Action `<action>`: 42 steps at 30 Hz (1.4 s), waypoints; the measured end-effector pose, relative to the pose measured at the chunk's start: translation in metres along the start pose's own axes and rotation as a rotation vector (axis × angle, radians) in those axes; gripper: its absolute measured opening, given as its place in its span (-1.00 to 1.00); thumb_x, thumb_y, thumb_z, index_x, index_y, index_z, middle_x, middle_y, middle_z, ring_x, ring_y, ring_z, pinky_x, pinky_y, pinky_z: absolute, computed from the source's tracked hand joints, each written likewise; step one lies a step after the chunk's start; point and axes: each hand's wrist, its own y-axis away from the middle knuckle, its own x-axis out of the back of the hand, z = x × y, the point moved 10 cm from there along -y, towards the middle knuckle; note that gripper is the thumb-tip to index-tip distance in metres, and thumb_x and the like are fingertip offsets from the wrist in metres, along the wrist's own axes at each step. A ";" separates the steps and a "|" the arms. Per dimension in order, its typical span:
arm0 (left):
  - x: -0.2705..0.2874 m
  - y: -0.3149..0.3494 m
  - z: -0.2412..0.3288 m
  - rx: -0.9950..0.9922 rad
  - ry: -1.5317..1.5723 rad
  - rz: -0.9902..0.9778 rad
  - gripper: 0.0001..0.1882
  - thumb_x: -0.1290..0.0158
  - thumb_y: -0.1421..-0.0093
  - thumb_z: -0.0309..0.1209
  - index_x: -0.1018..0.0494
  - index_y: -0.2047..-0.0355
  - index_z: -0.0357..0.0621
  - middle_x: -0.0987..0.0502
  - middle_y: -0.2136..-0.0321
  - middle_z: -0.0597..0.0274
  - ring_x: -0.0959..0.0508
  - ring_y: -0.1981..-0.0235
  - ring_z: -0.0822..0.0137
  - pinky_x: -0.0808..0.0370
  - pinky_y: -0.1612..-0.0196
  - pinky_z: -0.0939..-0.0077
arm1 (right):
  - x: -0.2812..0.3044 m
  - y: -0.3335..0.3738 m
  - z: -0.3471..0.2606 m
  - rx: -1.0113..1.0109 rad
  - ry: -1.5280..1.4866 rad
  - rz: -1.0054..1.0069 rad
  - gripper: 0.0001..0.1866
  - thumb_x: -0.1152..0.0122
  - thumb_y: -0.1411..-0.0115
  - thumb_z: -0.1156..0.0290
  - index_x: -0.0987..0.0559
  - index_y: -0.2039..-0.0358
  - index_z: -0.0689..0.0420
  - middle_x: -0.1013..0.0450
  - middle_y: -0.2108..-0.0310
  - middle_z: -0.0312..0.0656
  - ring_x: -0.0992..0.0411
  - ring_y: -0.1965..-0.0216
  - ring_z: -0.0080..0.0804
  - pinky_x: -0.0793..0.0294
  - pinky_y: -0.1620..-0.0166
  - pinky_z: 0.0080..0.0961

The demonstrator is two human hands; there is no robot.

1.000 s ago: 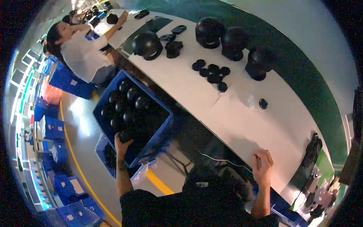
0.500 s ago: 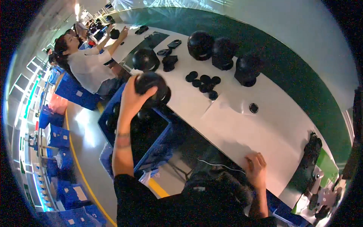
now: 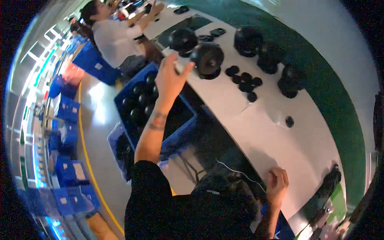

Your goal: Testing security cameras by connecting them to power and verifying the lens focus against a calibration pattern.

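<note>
My left hand [image 3: 171, 78] is open, thumb and fingers spread, beside a round black housing [image 3: 208, 60] at the table's near edge. The fingertips are close to the housing, but blur hides whether they touch it. Another black round housing [image 3: 183, 40] stands just behind it. Near the table's front edge my right hand [image 3: 277, 185] is open, fingers loosely bent, with nothing visible in it. Several small black discs [image 3: 246, 82] lie grouped mid-table, and a single black ring-like disc [image 3: 289, 121] lies apart from them.
A blue crate [image 3: 186, 120] holding several black balls stands left of the white table [image 3: 256, 128]. More black housings [image 3: 248, 41] line the far side. A black bundle [image 3: 330, 180] lies at the right end. A person in white [image 3: 116, 42] works farther along.
My left hand has carried the round housing from over the crate to the table and its fingers have opened. The view has shifted. My right hand has stayed by the table's edge.
</note>
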 end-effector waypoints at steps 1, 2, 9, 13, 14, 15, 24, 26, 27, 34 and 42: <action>0.024 0.021 -0.023 0.032 -0.050 0.145 -0.49 -0.26 -0.11 -0.06 -0.48 0.12 -0.20 -0.55 0.23 0.08 -0.56 0.25 0.10 -0.51 0.18 0.27 | -0.003 -0.001 0.002 -0.023 0.001 -0.011 -0.89 -0.18 -0.09 0.57 -0.55 0.32 0.23 -0.50 0.33 -0.08 -0.47 0.30 -0.14 -0.47 0.20 -0.36; 0.042 0.039 -0.053 0.054 -0.109 0.220 -0.60 -0.27 -0.13 -0.18 -0.50 0.17 -0.20 -0.55 0.27 0.11 -0.56 0.32 0.16 -0.52 0.21 0.35 | -0.008 -0.002 0.000 -0.002 0.003 -0.030 -0.89 -0.18 -0.09 0.57 -0.55 0.32 0.23 -0.50 0.33 -0.08 -0.47 0.30 -0.14 -0.47 0.20 -0.36; 0.016 0.194 -0.272 0.337 -0.294 -0.217 -0.27 -0.33 -0.03 -0.13 -0.31 -0.15 -0.11 -0.41 -0.02 0.01 -0.44 -0.02 -0.06 -0.48 0.04 0.11 | -0.014 -0.003 0.003 -0.014 0.059 0.010 -0.89 -0.18 -0.10 0.59 -0.54 0.32 0.24 -0.49 0.34 -0.08 -0.47 0.31 -0.19 -0.47 0.21 -0.38; -0.022 0.233 -0.320 0.337 -0.494 -0.500 -0.04 -0.39 0.07 -0.22 -0.14 -0.30 0.01 -0.29 -0.16 -0.03 -0.32 -0.13 -0.13 -0.45 -0.06 0.07 | -0.014 -0.001 0.005 -0.052 0.063 0.032 -0.90 -0.15 -0.12 0.60 -0.54 0.32 0.24 -0.48 0.36 -0.09 -0.47 0.30 -0.21 -0.47 0.21 -0.38; -0.029 0.238 -0.328 0.364 -0.636 -0.602 0.00 -0.40 0.11 -0.25 -0.11 -0.32 0.04 -0.27 -0.18 -0.05 -0.30 -0.14 -0.14 -0.44 -0.08 0.08 | -0.014 -0.001 0.004 -0.048 0.070 0.033 -0.90 -0.15 -0.12 0.60 -0.54 0.32 0.24 -0.48 0.36 -0.09 -0.47 0.30 -0.21 -0.47 0.21 -0.38; -0.027 0.236 -0.328 0.343 -0.653 -0.585 0.00 -0.41 0.13 -0.26 -0.13 -0.31 0.06 -0.28 -0.16 -0.07 -0.31 -0.13 -0.15 -0.45 -0.07 0.08 | -0.015 -0.001 0.006 -0.076 0.079 0.019 -0.91 -0.15 -0.12 0.60 -0.54 0.32 0.24 -0.48 0.36 -0.09 -0.48 0.31 -0.20 -0.48 0.21 -0.38; -0.014 0.262 -0.339 0.588 -0.150 -0.570 -0.06 -0.49 0.24 -0.19 -0.26 -0.14 -0.06 -0.38 -0.01 -0.05 -0.39 -0.05 -0.11 -0.42 -0.06 0.09 | -0.007 -0.006 -0.001 -0.049 0.093 0.051 -0.90 -0.17 -0.06 0.62 -0.53 0.36 0.22 -0.49 0.36 -0.06 -0.46 0.32 -0.08 -0.48 0.21 -0.29; -0.016 0.274 -0.335 0.657 -0.048 -0.562 -0.08 -0.48 0.21 -0.20 -0.26 -0.14 -0.10 -0.39 -0.03 -0.02 -0.40 -0.06 -0.05 -0.41 -0.08 0.13 | -0.003 -0.005 -0.002 -0.034 0.065 0.074 -0.91 -0.16 -0.09 0.60 -0.53 0.35 0.22 -0.48 0.36 -0.09 -0.47 0.34 -0.14 -0.47 0.23 -0.34; -0.014 0.277 -0.330 0.690 0.003 -0.536 -0.09 -0.48 0.19 -0.21 -0.26 -0.15 -0.12 -0.39 -0.04 0.00 -0.40 -0.06 -0.01 -0.40 -0.09 0.16 | -0.004 -0.004 0.001 -0.057 0.059 0.048 -0.88 -0.19 -0.04 0.63 -0.52 0.35 0.22 -0.49 0.35 -0.07 -0.47 0.30 -0.08 -0.48 0.19 -0.28; 0.078 0.188 -0.209 0.639 0.256 -0.019 -0.24 -0.36 -0.01 -0.31 -0.28 -0.18 -0.21 -0.37 -0.09 0.12 -0.37 -0.12 0.16 -0.30 -0.19 0.31 | 0.004 -0.005 -0.005 0.031 0.005 0.043 -0.78 -0.24 0.04 0.67 -0.52 0.32 0.20 -0.51 0.33 -0.06 -0.48 0.26 -0.03 -0.50 0.15 -0.22; 0.067 0.052 0.068 0.056 0.278 -0.314 -0.25 -0.37 0.03 -0.28 -0.34 -0.15 -0.21 -0.45 -0.03 0.00 -0.45 -0.08 0.08 -0.35 -0.17 0.26 | 0.008 -0.002 -0.004 0.055 -0.046 0.051 -0.80 -0.23 0.02 0.65 -0.52 0.33 0.22 -0.51 0.34 -0.08 -0.47 0.30 -0.05 -0.49 0.21 -0.24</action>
